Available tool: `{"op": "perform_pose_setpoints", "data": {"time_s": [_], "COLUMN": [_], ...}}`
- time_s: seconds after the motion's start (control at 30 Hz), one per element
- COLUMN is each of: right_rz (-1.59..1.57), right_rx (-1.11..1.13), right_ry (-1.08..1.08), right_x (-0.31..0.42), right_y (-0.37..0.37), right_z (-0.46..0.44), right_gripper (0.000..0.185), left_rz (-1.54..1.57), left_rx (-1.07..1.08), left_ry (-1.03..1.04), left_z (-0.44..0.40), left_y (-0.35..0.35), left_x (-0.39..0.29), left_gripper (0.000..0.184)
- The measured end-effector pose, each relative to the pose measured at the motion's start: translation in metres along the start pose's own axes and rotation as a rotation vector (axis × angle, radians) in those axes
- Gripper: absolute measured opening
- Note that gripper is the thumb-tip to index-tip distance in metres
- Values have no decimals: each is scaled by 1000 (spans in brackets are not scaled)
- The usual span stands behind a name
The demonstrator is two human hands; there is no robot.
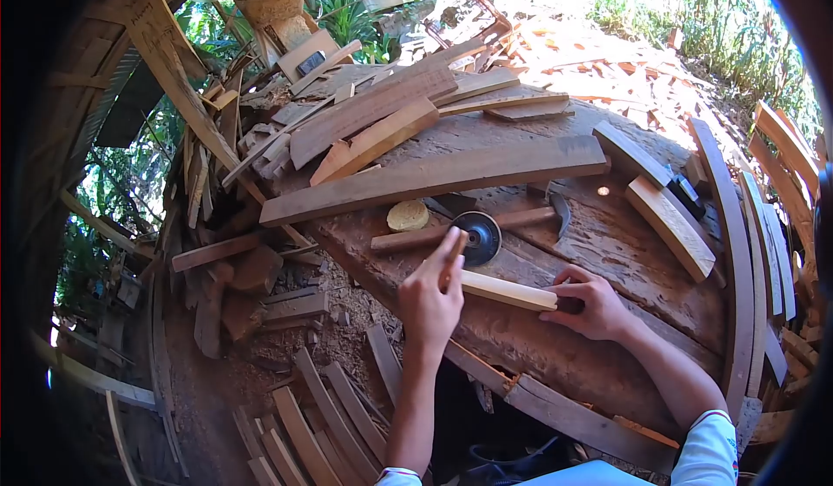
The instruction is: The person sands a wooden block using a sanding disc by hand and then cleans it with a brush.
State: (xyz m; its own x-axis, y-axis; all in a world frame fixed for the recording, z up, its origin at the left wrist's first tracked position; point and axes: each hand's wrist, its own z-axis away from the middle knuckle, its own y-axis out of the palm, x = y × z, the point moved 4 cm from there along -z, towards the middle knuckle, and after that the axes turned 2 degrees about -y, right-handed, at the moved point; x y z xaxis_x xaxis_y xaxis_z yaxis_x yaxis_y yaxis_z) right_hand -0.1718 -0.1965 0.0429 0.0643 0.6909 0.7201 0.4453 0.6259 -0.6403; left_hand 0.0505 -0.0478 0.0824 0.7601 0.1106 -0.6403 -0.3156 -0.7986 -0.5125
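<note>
A short pale wooden piece [508,291] lies between my hands over the near part of the workbench. My right hand [590,304] is closed on its right end, thumb and fingers pinching it. At its left end is my left hand [434,291], raised with fingers together; its grip on the wood is partly hidden. Just beyond the left fingertips rests a round black disc [477,238]. A hammer [529,217] with a wooden handle lies behind and partly under the disc. Beside the handle sits a round yellowish piece [408,216].
A long plank [434,178] crosses the workbench [642,260]. More boards [373,121] are heaped at the back left. Curved pieces [668,226] and a black object [685,195] lie at the right. Several curved strips [325,408] stand below left.
</note>
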Motion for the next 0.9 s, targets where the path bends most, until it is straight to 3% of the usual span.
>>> {"op": "perform_pose_setpoints", "data": {"time_s": [0.07, 0.13, 0.2, 0.3, 0.37, 0.47, 0.53, 0.6, 0.67, 0.73, 0.8, 0.9], "right_rz": [15, -1, -1, 47, 98, -31, -15, -1, 23, 25, 30, 52], "right_rx": [-21, 6, 10, 8, 37, 8, -1, -4, 5, 2, -3, -32], "right_ry": [-39, 23, 20, 2, 19, 40, 29, 17, 34, 36, 36, 1], "right_x": [2, 1, 1, -12, -16, 0, 3, 3, 1, 2, 1, -4], "right_y": [0, -1, -1, 3, 4, -1, -1, -1, 0, 0, 1, 1], "right_z": [0, -1, -1, 2, 5, 1, 0, 0, 0, 1, 0, 2], "right_gripper": [36, 37, 37, 37, 37, 35, 36, 37, 37, 37, 37, 33], "left_rz": [-46, 17, 165, 270, 382, 412, 80, -29, -94, -172, -202, -48], "left_rx": [-20, 155, 225, 293, 392, 257, 270, 182, 103, 160, 255, 454], "left_ry": [11, -121, 24, 57, -136, -153, -217, -213, -32, -114, 75, 64], "left_z": [1, 11, 27, 36, 29, 15, 5, -7, -15, -10, 0, 21], "left_y": [-7, 7, 27, 44, 49, 42, 23, 2, -8, -8, 5, 29], "left_x": [-7, -23, -42, -65, -70, -51, -29, -13, 0, 0, -23, -50], "left_gripper": [37, 38, 32, 34, 36, 36, 34, 27, 24, 27, 30, 40]}}
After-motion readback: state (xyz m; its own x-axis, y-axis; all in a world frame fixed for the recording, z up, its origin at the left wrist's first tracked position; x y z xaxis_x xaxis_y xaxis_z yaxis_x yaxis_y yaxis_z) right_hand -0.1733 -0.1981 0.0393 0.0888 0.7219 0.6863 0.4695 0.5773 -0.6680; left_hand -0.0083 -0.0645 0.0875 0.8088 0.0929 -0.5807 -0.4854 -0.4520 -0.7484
